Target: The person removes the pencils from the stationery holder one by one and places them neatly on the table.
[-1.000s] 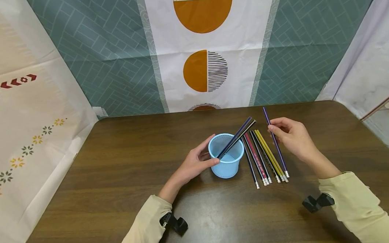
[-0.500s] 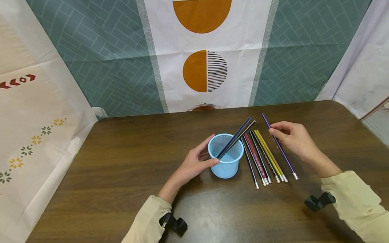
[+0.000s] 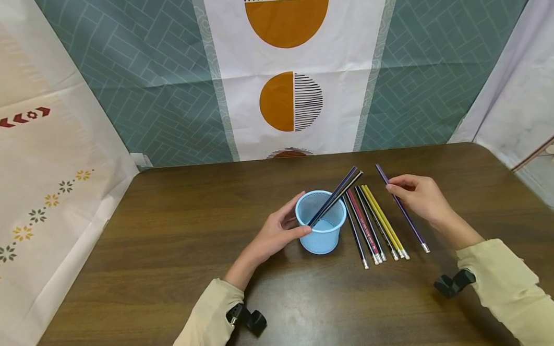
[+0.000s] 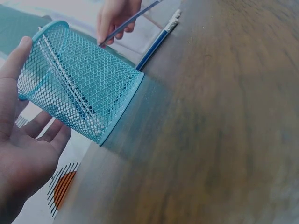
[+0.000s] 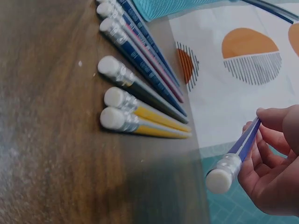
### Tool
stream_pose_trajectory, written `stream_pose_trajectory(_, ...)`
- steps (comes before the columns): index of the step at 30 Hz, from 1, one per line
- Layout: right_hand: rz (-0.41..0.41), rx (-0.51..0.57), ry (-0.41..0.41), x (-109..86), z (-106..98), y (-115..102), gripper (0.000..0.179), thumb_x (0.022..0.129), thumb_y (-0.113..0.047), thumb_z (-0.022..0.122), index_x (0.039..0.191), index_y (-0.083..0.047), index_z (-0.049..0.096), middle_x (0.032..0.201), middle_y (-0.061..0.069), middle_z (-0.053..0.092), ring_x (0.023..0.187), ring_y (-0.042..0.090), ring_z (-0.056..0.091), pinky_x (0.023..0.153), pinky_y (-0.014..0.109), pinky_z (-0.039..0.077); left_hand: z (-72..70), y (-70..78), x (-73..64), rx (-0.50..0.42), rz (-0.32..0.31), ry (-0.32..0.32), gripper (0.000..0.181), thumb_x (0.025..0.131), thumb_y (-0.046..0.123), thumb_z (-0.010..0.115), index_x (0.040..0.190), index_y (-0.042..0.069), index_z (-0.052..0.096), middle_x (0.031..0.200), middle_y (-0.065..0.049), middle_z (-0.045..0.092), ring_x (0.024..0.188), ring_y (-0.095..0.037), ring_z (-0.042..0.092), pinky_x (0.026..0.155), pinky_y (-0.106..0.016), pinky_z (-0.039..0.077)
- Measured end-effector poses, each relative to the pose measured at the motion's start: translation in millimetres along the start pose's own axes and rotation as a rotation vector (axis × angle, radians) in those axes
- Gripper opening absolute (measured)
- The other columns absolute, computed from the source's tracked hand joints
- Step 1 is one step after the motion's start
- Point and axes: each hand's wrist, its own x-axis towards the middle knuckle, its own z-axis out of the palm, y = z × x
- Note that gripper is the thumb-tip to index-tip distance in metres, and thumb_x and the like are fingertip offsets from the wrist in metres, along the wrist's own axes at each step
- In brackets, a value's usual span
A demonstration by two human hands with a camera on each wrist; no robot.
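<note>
A light blue mesh pencil cup [image 3: 323, 238] stands upright on the table, with a few dark pencils [image 3: 337, 197] leaning over its right rim. My left hand [image 3: 280, 226] holds the cup from the left, thumb at the near side of the rim and fingers behind. To the right of the row, my right hand [image 3: 419, 197] pinches a purple pencil [image 5: 243, 144] near its far end. Its white eraser end points toward me. Between the cup and that hand lie several pencils in a row, among them a pink pencil [image 3: 364, 226] and two yellow pencils [image 3: 385, 222].
The brown wooden table [image 3: 170, 283] reaches back to a patterned cloth [image 3: 159, 85]. White cloths hang at the left and right sides. Each sleeve carries a black wrist mount, such as the left mount [image 3: 248, 319].
The purple pencil has been drawn away from the row to the right, its eraser end swinging outward. My right hand has shifted slightly right and nearer. Left hand and cup stay put.
</note>
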Motion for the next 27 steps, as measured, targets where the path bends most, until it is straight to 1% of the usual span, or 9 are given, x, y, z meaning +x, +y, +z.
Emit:
stream_pose_trajectory(3,0.014,-0.02,-0.001,2.1,1.4,5.0,0.036,0.098,-0.024,0.06,0.114,0.008,0.065,0.104,0.022,0.066,0.081,0.016,0.053,0.059,0.02,0.046,0.1,-0.7,0.5,-0.003,0.003,0.0,0.074,0.089,-0.002,0.066,0.152,0.008,0.029,0.148,-0.017,0.038,0.13,-0.035,0.044,0.105,-0.045,0.037)
stream_pose_trajectory(5,0.026,-0.02,-0.006,3.4,2.4,8.2,0.035,0.097,-0.024,0.061,0.114,0.007,0.065,0.104,0.022,0.066,0.08,0.016,0.053,0.059,0.021,0.045,0.2,-0.6,0.6,-0.003,-0.002,0.001,0.074,0.089,-0.001,0.067,0.152,0.009,0.03,0.148,-0.016,0.04,0.129,-0.033,0.045,0.105,-0.043,0.038)
stream_pose_trajectory(10,0.053,0.01,-0.026,6.4,4.3,14.9,0.036,0.097,-0.022,0.061,0.116,0.009,0.063,0.104,0.023,0.066,0.074,0.008,0.054,0.057,0.022,0.049,0.2,-0.3,0.0,-0.003,0.004,0.002,0.073,0.089,0.006,0.07,0.152,0.01,0.032,0.146,-0.014,0.042,0.128,-0.03,0.047,0.104,-0.04,0.04)
stream_pose_trajectory(14,0.069,0.032,-0.042,8.0,5.5,18.6,0.039,0.097,-0.023,0.061,0.118,0.01,0.061,0.109,0.025,0.065,0.075,0.004,0.056,0.059,0.025,0.053,-0.1,-0.4,-0.4,0.001,0.016,0.0,0.074,0.089,0.013,0.072,0.152,0.01,0.032,0.147,-0.013,0.042,0.128,-0.029,0.047,0.104,-0.04,0.04)
stream_pose_trajectory(19,0.106,0.02,-0.076,10.9,8.7,23.4,0.041,0.098,-0.024,0.059,0.121,0.009,0.061,0.113,0.026,0.063,0.077,0.012,0.056,0.06,0.027,0.053,-0.4,-0.1,-0.9,0.005,0.021,-0.001,0.075,0.089,0.012,0.072,0.152,0.009,0.031,0.147,-0.013,0.041,0.128,-0.03,0.047,0.104,-0.042,0.04)
stream_pose_trajectory(22,0.122,0.008,-0.096,11.8,11.6,26.1,0.041,0.098,-0.025,0.059,0.122,0.009,0.061,0.115,0.026,0.061,0.078,0.017,0.057,0.06,0.027,0.053,-0.1,-0.6,-0.7,0.0,0.021,-0.002,0.074,0.089,0.01,0.071,0.152,0.009,0.032,0.147,-0.014,0.041,0.128,-0.031,0.046,0.105,-0.046,0.038)
stream_pose_trajectory(27,0.133,0.002,-0.103,11.8,15.3,28.6,0.04,0.098,-0.023,0.059,0.121,0.01,0.061,0.113,0.027,0.062,0.078,0.016,0.058,0.06,0.026,0.053,0.2,-1.0,-0.1,-0.004,0.023,-0.003,0.073,0.089,0.009,0.071,0.152,0.011,0.032,0.147,-0.015,0.041,0.128,-0.033,0.046,0.105,-0.05,0.036)
